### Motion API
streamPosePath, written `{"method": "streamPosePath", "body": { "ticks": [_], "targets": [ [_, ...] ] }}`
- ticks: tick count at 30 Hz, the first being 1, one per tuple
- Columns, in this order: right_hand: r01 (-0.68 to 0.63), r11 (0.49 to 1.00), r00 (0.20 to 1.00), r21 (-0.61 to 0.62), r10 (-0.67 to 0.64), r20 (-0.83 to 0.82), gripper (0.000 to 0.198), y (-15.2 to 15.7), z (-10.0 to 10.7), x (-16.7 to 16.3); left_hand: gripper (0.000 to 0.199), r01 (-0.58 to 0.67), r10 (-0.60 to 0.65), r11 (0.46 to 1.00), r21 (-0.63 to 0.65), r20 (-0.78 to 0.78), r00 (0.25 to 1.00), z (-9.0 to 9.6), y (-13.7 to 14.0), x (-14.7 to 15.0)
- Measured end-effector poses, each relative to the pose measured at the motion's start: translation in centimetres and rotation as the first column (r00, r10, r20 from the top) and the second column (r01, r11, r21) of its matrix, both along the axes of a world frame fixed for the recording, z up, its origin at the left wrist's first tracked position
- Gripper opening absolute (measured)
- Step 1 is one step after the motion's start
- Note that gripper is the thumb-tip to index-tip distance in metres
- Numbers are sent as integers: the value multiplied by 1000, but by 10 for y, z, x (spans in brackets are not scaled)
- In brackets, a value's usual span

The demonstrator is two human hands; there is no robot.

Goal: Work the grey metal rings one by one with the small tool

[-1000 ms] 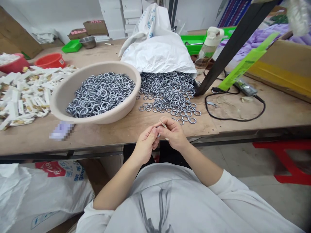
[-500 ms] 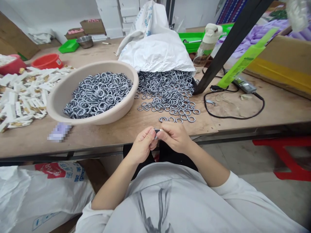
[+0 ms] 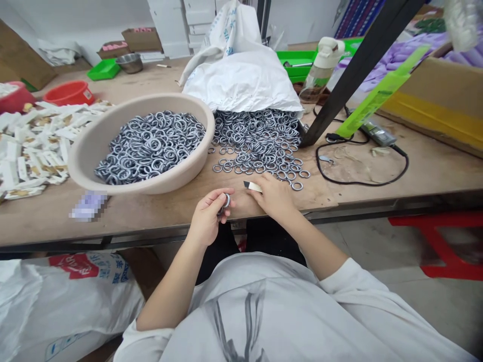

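Observation:
My left hand [image 3: 207, 217] is closed on grey rings [image 3: 227, 201], held upright between thumb and fingers above the table's front edge; how many I cannot tell. My right hand [image 3: 275, 197] grips a small knife [image 3: 253, 186] with a white handle and a dark slanted tip pointing left. Its fingertips are at the near edge of the loose ring pile [image 3: 260, 143]; whether they touch a ring is hidden. The pile spreads out from under a white woven sack [image 3: 245, 80]. Left of it stands a beige basin [image 3: 79, 156] heaped with the same rings.
White pieces [image 3: 30, 151] cover the table's left side near a red bowl [image 3: 70, 94]. A slanted dark post [image 3: 350, 80], a bottle [image 3: 320, 70], a looped black cable [image 3: 362, 183] and a green strip [image 3: 381, 95] are to the right. A red stool [image 3: 437, 246] stands below.
My hands have moved apart. The left went left with the rings; the right, holding the knife, moved forward to the near edge of the ring pile. The knife now shows more clearly.

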State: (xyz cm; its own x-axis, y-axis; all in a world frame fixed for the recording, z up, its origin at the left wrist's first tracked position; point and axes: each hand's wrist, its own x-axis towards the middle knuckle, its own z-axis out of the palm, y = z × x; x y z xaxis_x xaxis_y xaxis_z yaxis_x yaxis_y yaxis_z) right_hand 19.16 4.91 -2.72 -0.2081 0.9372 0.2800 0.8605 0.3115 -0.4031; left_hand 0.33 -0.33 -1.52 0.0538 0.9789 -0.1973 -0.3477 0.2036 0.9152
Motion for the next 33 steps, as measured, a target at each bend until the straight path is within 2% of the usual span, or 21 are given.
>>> {"method": "streamPosePath", "body": {
  "ticks": [2, 4, 5, 7, 9, 10, 11, 13, 16, 18, 20, 24, 28, 33],
  "targets": [
    [29, 999, 994, 17, -27, -105, 12, 6, -2, 1, 35, -22, 23, 999, -26, 20, 1000, 2, 0, 1],
    [23, 1000, 944, 3, -21, -329, 12, 9, -1, 1, 37, -39, 40, 998, -40, 24, 999, 3, 0, 5],
    [-13, 999, 881, -31, -3, -472, 17, 9, 1, 0, 38, -50, 51, 998, -37, 13, 999, 3, 0, 8],
    [-170, 976, 675, -136, 14, -737, 32, 3, 5, -5, 39, -65, 65, 998, 12, -34, 997, 1, 0, 14],
    [-360, 907, 459, -218, -31, -888, 42, -8, 9, -14, 38, -62, 77, 991, 120, -123, 989, -3, 0, 20],
    [-425, 872, 387, -243, -68, -920, 45, -15, 10, -19, 37, -59, 91, 981, 182, -172, 981, -5, -1, 22],
    [-460, 849, 342, -259, -99, -934, 47, -21, 12, -24, 36, -58, 108, 971, 233, -209, 972, -7, -1, 23],
    [-460, 852, 309, -249, -109, -945, 47, -31, 13, -30, 35, -53, 118, 961, 271, -226, 967, -9, -3, 24],
    [-416, 899, 357, -135, 26, -934, 42, -37, 15, -31, 38, 18, 3, 982, 190, -112, 994, -7, -6, 23],
    [-429, 902, 419, -50, 150, -896, 39, -35, 17, -29, 40, 92, -91, 987, 129, -9, 996, -3, -9, 22],
    [-432, 901, 478, -19, 211, -853, 40, -31, 20, -26, 41, 137, -144, 987, 82, 82, 986, 3, -12, 23],
    [-364, 930, 596, 53, 276, -754, 46, -30, 25, -21, 42, 148, -147, 989, 10, 213, 966, 14, -15, 23],
    [-390, 904, 734, 176, 421, -533, 48, -40, 27, -17, 44, 129, -116, 991, -33, 274, 955, 16, -15, 22],
    [-423, 890, 794, 171, 455, -404, 49, -45, 28, -16, 45, 127, -112, 991, -34, 290, 951, 14, -16, 24]
  ]
}}
